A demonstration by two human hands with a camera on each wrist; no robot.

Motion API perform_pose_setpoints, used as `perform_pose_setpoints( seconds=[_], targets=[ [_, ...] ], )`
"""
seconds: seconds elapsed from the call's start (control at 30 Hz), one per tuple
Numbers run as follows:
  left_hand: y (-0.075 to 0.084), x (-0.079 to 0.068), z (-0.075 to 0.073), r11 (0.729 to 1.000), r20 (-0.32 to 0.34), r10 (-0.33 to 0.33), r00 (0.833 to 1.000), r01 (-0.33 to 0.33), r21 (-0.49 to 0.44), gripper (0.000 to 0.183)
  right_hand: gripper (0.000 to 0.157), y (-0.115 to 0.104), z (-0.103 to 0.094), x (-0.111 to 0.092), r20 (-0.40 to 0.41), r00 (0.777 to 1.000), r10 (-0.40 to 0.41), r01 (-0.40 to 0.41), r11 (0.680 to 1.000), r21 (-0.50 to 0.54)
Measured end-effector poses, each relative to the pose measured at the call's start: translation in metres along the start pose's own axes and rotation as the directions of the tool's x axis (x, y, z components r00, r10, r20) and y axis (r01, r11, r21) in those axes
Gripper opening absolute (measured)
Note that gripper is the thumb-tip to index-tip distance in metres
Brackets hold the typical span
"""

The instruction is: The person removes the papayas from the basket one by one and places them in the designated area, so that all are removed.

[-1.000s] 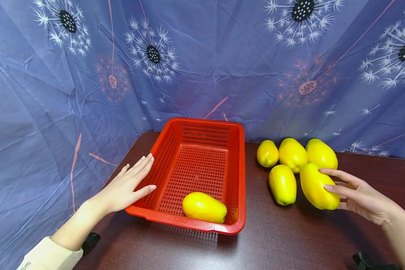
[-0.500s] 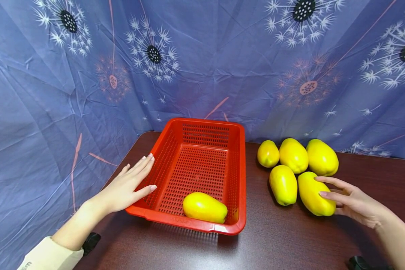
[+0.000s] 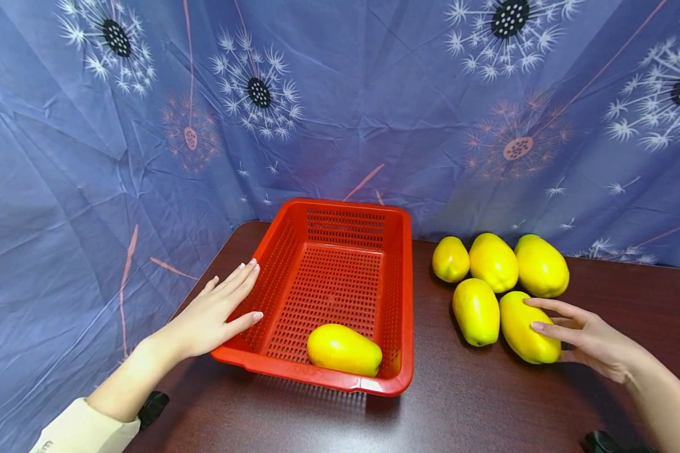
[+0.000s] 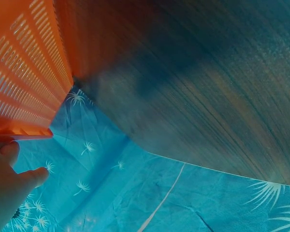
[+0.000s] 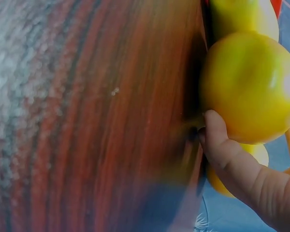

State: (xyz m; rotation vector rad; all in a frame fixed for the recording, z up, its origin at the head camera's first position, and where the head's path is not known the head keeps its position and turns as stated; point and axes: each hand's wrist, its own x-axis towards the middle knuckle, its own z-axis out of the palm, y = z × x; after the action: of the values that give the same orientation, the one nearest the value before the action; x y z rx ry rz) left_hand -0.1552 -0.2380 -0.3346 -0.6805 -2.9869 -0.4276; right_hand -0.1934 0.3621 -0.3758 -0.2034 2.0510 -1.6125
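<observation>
My right hand (image 3: 586, 340) rests its fingers and thumb around the right side of a yellow papaya (image 3: 527, 330), which lies on the table at the near right of a group. The right wrist view shows a digit against the lower side of that papaya (image 5: 251, 87). With straight fingers, my left hand (image 3: 212, 314) lies on the left rim of a red perforated plastic basket (image 3: 402, 302). One papaya (image 3: 344, 350) lies inside, near the basket's front wall. In the left wrist view, part of the left hand (image 4: 12, 179) shows below the basket's edge (image 4: 24, 133).
Several more papayas stand close together right of the basket: a small one (image 3: 450, 259), two larger ones behind, and one (image 3: 476, 312) beside the touched fruit. The dark wooden table (image 3: 459, 409) meets a blue dandelion-print cloth (image 3: 362, 113) at the back and left.
My right hand has lowered the papaya onto the table and moved slightly left and nearer, its fingers still about the fruit. The left hand and basket have stayed put.
</observation>
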Motion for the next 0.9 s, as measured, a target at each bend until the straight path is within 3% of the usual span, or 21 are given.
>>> perform_pose_setpoints(
  seconds=[0.5,0.73,0.9],
  targets=[
    [0.000,0.001,0.000,1.000,0.015,-0.008,1.000,0.008,0.002,0.077,0.048,-0.006,0.004,0.000,-0.017,1.000,0.015,-0.017,0.996,-0.087],
    [0.002,0.001,0.000,1.000,-0.003,0.010,1.000,-0.010,0.006,0.075,0.045,-0.016,-0.002,-0.003,0.013,0.999,-0.053,0.054,0.997,-0.053],
    [0.002,0.000,0.000,1.000,-0.004,0.008,1.000,-0.008,0.005,0.075,0.049,-0.034,-0.010,-0.008,-0.053,0.985,-0.166,0.162,0.984,-0.081]
  ],
)
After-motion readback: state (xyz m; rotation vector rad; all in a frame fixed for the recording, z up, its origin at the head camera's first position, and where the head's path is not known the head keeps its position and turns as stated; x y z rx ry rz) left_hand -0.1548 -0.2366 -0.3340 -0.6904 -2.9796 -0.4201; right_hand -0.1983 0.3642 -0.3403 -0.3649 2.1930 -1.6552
